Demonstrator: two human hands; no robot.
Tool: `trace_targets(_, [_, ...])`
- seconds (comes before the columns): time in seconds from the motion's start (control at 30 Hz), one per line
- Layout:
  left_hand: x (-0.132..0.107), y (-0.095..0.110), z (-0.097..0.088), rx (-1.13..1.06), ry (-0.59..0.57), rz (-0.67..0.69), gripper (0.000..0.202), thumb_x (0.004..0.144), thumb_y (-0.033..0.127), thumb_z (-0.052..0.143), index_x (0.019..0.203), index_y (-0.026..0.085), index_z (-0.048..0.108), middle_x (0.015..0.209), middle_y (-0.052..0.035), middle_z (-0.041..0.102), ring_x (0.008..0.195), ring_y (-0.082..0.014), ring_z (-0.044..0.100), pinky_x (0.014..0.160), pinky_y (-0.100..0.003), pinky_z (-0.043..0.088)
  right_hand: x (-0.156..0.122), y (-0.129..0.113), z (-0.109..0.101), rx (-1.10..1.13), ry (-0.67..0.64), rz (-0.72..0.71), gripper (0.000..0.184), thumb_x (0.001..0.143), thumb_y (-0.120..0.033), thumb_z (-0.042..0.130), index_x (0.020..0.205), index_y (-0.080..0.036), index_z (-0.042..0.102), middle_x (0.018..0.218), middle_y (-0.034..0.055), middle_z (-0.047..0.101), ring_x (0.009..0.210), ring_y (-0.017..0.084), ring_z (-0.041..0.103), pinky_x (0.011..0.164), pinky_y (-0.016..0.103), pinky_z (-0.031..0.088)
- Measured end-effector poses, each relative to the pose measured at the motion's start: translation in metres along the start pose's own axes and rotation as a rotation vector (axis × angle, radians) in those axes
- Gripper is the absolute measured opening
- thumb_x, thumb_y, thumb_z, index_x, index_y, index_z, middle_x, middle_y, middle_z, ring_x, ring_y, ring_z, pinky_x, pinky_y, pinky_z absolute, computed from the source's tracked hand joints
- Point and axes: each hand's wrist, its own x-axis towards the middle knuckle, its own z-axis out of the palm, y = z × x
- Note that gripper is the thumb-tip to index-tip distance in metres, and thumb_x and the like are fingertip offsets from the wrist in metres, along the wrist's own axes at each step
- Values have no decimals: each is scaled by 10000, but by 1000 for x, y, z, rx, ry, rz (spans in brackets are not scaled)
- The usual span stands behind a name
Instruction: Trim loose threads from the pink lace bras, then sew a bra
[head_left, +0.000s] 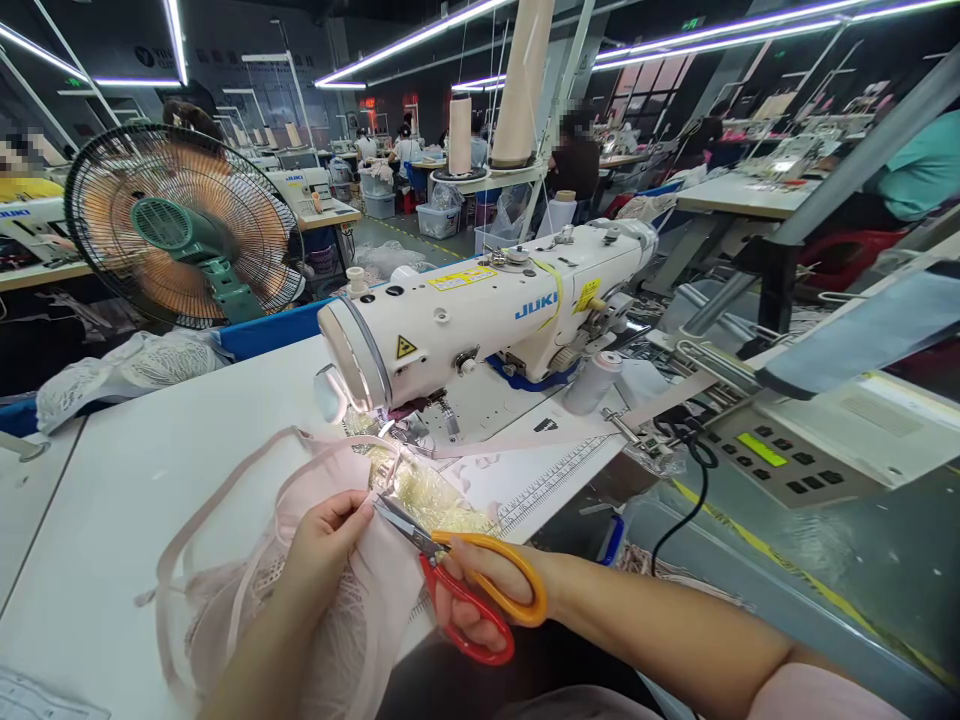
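Note:
My left hand [319, 550] pinches a pale pink lace garment [247, 590] with thin straps, lying on the white table [135, 480] in front of me. My right hand [469, 600] grips scissors [450, 565] with one orange and one red handle; their blades point left and meet the fabric right at my left fingertips. Just beyond stands a white JUKI sewing machine [480, 310], its needle end close above the garment's far edge. A pink strap [525, 440] runs from under the machine to the right.
A green standing fan [184, 225] stands at the back left beside a bundle of white lace [120, 370]. A control panel [780, 460] with a green display sits at the right. Thread cones [517, 90] rise behind the machine. Other people work at distant tables.

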Motion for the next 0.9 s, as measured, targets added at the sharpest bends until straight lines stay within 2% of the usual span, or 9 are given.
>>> trace_targets(0.2, [0,1,1,-1,-6,-2,247,627,382,757,749,173,708,628,-12,658,625,-169,586,613,-253,475,1,1,1,-14,0,4,759,747,-796,295,645,-89,550,472,-45,387,356,54,384,348,192,313])
trace_targets(0.37, [0,2,1,9,-3,-10,249,631,392,753,727,170,691,607,0,627,597,-150,563,581,-236,457,-2,-5,3,-48,28,-67,746,650,-834,400,650,-101,537,472,-56,397,337,49,371,330,194,305])
trace_targets(0.57, [0,1,-1,26,8,-1,257,639,411,737,647,171,645,547,20,563,542,-134,513,535,-225,415,-2,-14,2,-234,113,-148,664,704,-773,438,703,-117,534,430,-76,399,316,54,376,340,193,304])
trace_targets(0.7, [0,0,-1,21,10,6,274,624,412,740,622,166,621,546,18,558,518,-121,482,511,-216,388,3,-14,4,-172,146,-151,644,705,-763,453,691,-124,521,452,-76,397,326,48,364,349,201,300])
trace_targets(0.8, [1,-2,-2,22,9,6,284,627,410,737,597,163,601,523,30,534,494,-106,455,491,-203,365,4,-18,4,-161,177,-156,668,709,-789,392,674,-130,502,507,-62,392,346,48,359,358,212,298])
trace_targets(0.9, [1,-3,-3,18,13,13,280,631,403,737,600,162,598,531,37,526,500,-96,447,492,-192,358,-2,-28,2,-379,239,-179,676,722,-799,330,740,-144,498,547,-59,381,375,60,356,393,227,319])
